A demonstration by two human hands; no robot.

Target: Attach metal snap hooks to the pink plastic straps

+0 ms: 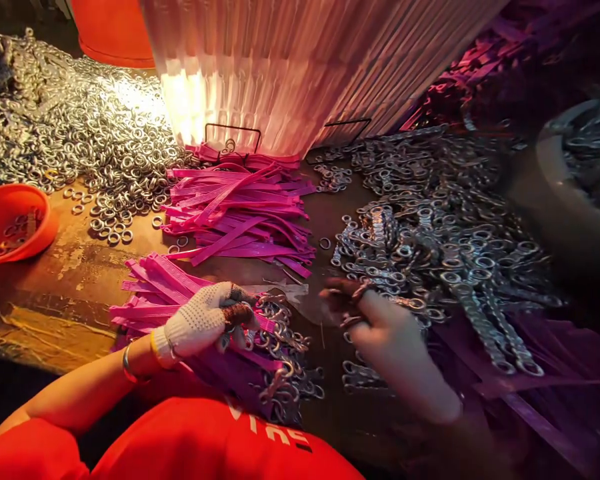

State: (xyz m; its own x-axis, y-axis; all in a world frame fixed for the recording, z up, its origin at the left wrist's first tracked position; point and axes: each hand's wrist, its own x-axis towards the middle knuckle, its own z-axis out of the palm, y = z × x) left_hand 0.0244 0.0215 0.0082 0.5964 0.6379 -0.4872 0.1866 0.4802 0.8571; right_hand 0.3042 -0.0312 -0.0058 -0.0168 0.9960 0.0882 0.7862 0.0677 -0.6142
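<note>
Bright red cloth shirt with white lettering lies nearest the camera. Beyond it, the left hand, in a white dotted knit glove with dark fingertips, is closed on a flat magenta fabric strap at the metal-fitted end of the near strap bundle. The right hand is raised just beside silvery ring-ended metal links, its fingers curled; blur hides whether they grip anything.

Past the hands, a second magenta strap bundle lies between those links and a heap of loose silvery rings, before a ribbed translucent sheet.

Straps overlap and their metal ends crowd together, so pulling one could snag a neighbour or drag several along. A sweep of the right sleeve or wrist could scatter links, and small rings could roll away.

On the left, an orange-red bowl holds a few metal pieces. A round, pale-rimmed tub at far right holds many metal pieces. The orange-red object at top left shows no contents.
</note>
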